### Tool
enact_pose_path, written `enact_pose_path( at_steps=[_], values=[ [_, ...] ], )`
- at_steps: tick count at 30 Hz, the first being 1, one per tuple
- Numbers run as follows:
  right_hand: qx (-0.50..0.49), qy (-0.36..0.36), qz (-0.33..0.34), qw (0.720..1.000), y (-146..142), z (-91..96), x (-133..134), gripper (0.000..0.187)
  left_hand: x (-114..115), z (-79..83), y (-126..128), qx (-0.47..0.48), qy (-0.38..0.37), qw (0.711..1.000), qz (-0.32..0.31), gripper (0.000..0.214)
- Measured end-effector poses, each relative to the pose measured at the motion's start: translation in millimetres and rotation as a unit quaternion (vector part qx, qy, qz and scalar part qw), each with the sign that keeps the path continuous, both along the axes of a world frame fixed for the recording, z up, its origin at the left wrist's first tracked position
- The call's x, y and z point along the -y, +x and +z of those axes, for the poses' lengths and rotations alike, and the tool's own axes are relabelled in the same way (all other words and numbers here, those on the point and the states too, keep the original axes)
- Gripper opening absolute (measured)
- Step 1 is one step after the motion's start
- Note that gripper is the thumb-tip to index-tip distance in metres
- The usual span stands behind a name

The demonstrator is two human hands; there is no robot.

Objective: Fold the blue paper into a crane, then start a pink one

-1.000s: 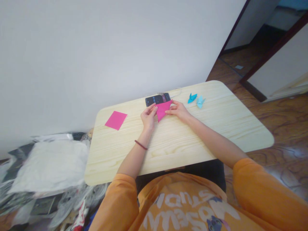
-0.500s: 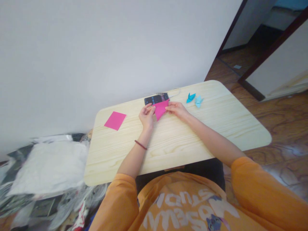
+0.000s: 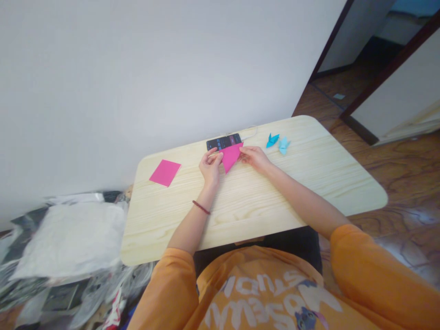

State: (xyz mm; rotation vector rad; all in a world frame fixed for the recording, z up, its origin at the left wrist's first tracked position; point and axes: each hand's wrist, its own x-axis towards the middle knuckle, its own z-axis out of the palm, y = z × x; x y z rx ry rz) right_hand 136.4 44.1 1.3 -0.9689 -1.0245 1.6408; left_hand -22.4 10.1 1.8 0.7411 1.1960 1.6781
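Between my hands is a pink sheet of origami paper (image 3: 231, 156), folded into a triangle with one point hanging toward me. My left hand (image 3: 211, 167) pinches its left corner between thumb and fingers. At the upper right corner, my right hand (image 3: 253, 157) grips the paper with thumb and fingertips. The paper covers part of a phone (image 3: 215, 144) lying behind it, whose lit screen shows digits. To the left, a second pink paper square (image 3: 165, 173) lies flat on the table.
The pale wooden table (image 3: 275, 197) stands against a white wall. Two folded paper figures, a darker blue one (image 3: 272, 140) and a light blue one (image 3: 284, 145), sit at the back right. A white cable (image 3: 253, 133) runs from the phone. Bags (image 3: 72, 238) are piled at the left.
My right hand has shifted from the paper's right edge up to its upper right corner. The paper now looks flatter, with a cleaner triangle shape. My left hand has barely moved.
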Motion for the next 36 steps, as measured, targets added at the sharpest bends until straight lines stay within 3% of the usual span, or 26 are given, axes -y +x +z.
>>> enact_pose_path(
  at_steps=[6, 17, 23, 31, 36],
  values=[
    [-0.013, 0.016, -0.054, 0.998, 0.0, -4.6, -2.5, 0.035, 1.0, -0.3, 1.0, 0.01, -0.004, 0.999, -0.033, 0.055],
    [-0.065, -0.056, -0.099, 0.991, -2.3, 2.9, -0.4, 0.019, -0.1, -1.3, 0.6, 0.02, 0.002, 1.0, -0.022, 0.054],
    [-0.059, -0.031, -0.128, 0.99, -0.3, -1.2, -2.7, 0.013, -0.3, -1.7, -0.3, 0.027, -0.001, 0.999, -0.024, 0.055],
    [-0.054, -0.034, -0.141, 0.988, 1.5, 0.3, -4.0, 0.011, -0.9, -2.8, -1.9, 0.035, -0.002, 0.999, -0.025, 0.055],
    [-0.058, -0.057, -0.14, 0.987, 0.8, 0.5, -4.7, 0.021, -1.5, -3.6, -3.9, 0.044, -0.01, 0.999, -0.011, 0.053]
  ],
)
